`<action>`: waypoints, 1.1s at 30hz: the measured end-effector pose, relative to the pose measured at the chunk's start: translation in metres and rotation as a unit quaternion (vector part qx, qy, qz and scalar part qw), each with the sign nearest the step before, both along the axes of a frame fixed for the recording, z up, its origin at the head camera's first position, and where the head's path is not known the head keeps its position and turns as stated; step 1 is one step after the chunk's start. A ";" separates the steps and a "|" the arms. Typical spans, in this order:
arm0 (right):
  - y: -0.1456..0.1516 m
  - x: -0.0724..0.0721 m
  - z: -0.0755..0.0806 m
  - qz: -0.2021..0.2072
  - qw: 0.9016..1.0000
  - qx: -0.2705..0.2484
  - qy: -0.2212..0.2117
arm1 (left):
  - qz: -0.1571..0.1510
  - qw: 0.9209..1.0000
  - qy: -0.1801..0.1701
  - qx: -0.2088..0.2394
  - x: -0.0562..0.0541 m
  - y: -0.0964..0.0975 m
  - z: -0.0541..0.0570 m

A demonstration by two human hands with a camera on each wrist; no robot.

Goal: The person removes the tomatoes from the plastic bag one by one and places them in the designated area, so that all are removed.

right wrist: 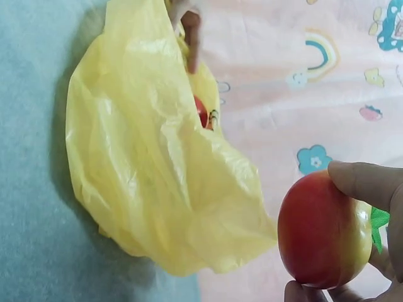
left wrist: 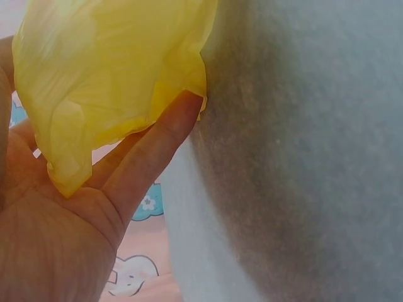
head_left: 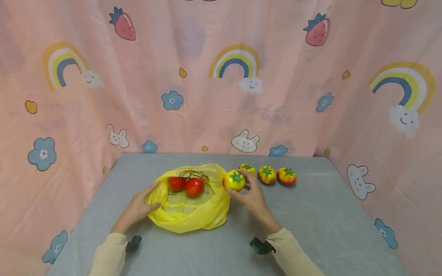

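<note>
Probably light, rigid | yellow-red tomato [head_left: 233, 181] (glossy, so perhaps slippery) clamped in right grip [head_left: 253, 195], just beside yellow bag [head_left: 193, 218], over worktop [head_left: 345, 230] toward far edge | left grip [head_left: 138, 204] clasping bag's left side | best held round tomato's girth

Left fingers [left wrist: 151, 151] lie extended while right fingers [right wrist: 365, 180] grip, curled.

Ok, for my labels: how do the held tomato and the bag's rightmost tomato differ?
The held tomato is in the right hand; the bagged tomato lies inside the bag. From the head view, the held tomato shows yellow skin and green leaves; the bagged tomato, only red. Both look shiny.
</note>
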State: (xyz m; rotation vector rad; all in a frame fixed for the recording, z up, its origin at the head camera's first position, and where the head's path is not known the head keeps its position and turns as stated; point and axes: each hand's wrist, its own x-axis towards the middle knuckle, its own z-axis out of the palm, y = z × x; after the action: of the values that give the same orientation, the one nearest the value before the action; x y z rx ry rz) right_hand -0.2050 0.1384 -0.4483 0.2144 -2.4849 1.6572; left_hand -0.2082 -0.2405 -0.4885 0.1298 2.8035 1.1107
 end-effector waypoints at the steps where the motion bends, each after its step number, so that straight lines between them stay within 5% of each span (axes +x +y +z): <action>1: 0.001 -0.001 -0.001 -0.002 1.000 0.000 -0.003 | 0.000 1.000 -0.001 0.000 0.000 0.000 0.000; 33: 0.027 -0.032 -0.049 -0.060 0.996 0.014 -0.061 | 0.002 1.000 -0.002 0.004 0.001 0.002 0.000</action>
State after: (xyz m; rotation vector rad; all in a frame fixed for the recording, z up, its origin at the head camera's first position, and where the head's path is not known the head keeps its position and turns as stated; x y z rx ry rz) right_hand -0.2373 0.1651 -0.4969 -0.0329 -2.5530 1.6339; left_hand -0.2075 -0.2382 -0.4885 0.1225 2.7981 1.1227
